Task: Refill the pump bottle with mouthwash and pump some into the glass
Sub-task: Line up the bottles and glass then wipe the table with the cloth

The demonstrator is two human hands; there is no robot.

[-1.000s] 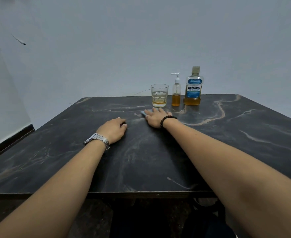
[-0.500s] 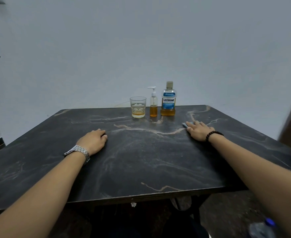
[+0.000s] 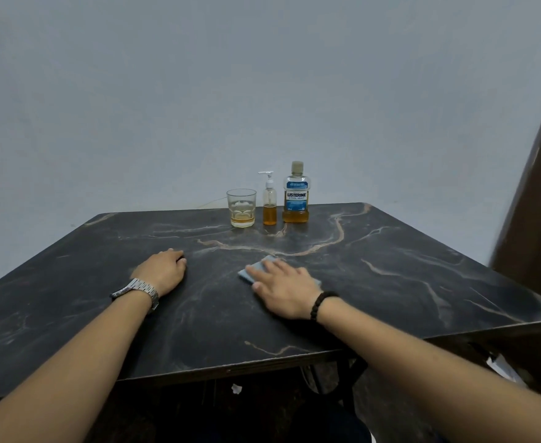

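From the head camera, both arms are stretched out over the dark marbled table (image 3: 390, 282). The right hand (image 3: 286, 287) lies flat, fingers spread and extended, pressing down on a pale blue-grey cloth (image 3: 256, 268) whose edges poke out past the fingertips at about eleven o'clock of the hand; it grips nothing, just palm on cloth. The left hand (image 3: 163, 271), at nine o'clock from the right and well apart, rests on the bare tabletop with fingers loosely curled under, and I cannot tell whether anything sits beneath them. Up at twelve o'clock, along the far edge, three things stand upright in a row: the glass (image 3: 241, 207) with a little amber liquid, the pump bottle (image 3: 269, 201) just beside it, partly filled, and the mouthwash bottle (image 3: 295, 193) at its three o'clock, cap on.
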